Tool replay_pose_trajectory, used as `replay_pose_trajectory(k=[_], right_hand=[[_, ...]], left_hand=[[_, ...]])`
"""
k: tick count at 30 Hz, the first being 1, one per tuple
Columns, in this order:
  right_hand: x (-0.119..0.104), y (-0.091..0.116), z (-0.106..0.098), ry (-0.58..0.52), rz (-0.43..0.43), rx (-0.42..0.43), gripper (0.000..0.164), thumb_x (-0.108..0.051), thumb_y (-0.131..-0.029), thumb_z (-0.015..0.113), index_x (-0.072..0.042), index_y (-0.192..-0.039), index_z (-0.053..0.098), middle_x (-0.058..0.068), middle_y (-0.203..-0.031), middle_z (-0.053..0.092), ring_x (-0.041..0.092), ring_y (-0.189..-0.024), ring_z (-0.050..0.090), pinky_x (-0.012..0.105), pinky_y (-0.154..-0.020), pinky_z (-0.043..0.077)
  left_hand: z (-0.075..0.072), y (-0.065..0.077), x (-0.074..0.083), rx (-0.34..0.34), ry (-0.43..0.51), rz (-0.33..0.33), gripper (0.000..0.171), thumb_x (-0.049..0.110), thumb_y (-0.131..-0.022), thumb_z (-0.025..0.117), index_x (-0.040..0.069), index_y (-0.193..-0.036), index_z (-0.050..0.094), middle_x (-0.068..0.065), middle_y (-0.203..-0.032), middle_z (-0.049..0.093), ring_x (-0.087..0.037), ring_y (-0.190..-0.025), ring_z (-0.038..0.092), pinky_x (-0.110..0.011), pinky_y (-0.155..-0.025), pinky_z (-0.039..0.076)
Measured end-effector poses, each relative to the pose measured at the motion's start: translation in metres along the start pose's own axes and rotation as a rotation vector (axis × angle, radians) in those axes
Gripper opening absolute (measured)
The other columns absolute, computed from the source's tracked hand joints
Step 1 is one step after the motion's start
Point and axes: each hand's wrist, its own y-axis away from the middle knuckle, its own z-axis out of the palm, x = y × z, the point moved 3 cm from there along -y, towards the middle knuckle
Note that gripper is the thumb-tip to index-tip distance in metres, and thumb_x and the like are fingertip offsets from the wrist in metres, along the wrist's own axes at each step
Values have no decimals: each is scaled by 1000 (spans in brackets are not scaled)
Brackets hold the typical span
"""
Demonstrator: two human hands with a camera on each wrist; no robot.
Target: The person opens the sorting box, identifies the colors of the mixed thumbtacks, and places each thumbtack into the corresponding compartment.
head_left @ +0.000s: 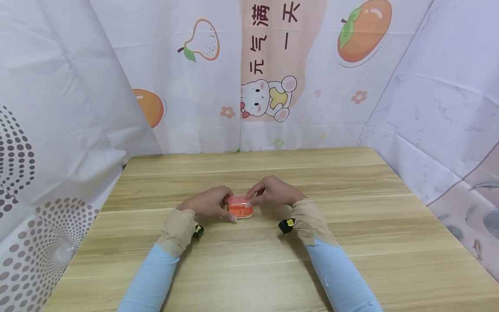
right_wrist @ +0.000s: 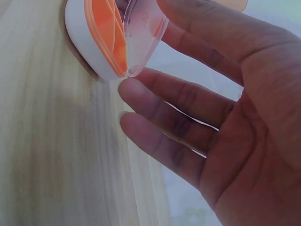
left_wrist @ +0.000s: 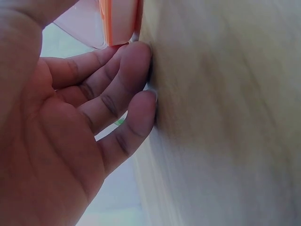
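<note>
A small pill box (head_left: 240, 212) with a white outer shell and orange divided compartments stands on the table. Its clear lid (right_wrist: 145, 35) is raised at an angle from the orange insert in the right wrist view. My left hand (head_left: 208, 203) grips the left side of the box, thumb at the near edge and fingers behind. Between thumb and fingers, my right hand (head_left: 276, 191) pinches the clear lid from the right. The other fingers of the left hand (left_wrist: 80, 108) curl loosely against the tabletop. What the compartments hold cannot be made out.
The wood-grain table (head_left: 241, 268) spreads out around both hands. A white curtain (head_left: 187, 99) with fruit and bear prints hangs behind its far edge. Further pale sheets (head_left: 432, 104) hang at the left and right sides.
</note>
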Motion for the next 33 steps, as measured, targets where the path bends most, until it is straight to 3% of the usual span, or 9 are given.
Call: replay_pose_trajectory(k=[11, 23, 33], right_hand=[[-1, 1, -2, -28, -7, 29, 14, -27, -88, 84, -25, -102, 83, -13, -101, 75, 13, -82, 63, 29, -71, 51], [-1, 4, -4, -74, 0, 68, 13, -35, -93, 78, -30, -104, 82, -15, -101, 76, 11, -94, 68, 34, -83, 52], [3, 2, -4, -51, 21, 148, 15, -32, -95, 76, -24, -106, 82, -13, -103, 76, 9, -98, 69, 36, -88, 53]], left_hand=[[0, 1, 2, 2, 10, 5, 55, 41, -75, 93, 10, -108, 60, -4, -93, 58, -17, -82, 52, -33, -71, 44], [1, 1, -1, 3, 41, -21, 60, 44, -73, 94, 11, -111, 61, -2, -95, 58, -18, -85, 53, -35, -73, 45], [2, 2, -2, 6, 67, 3, 54, 39, -75, 94, 13, -109, 61, -2, -93, 57, -17, -85, 52, -34, -74, 45]])
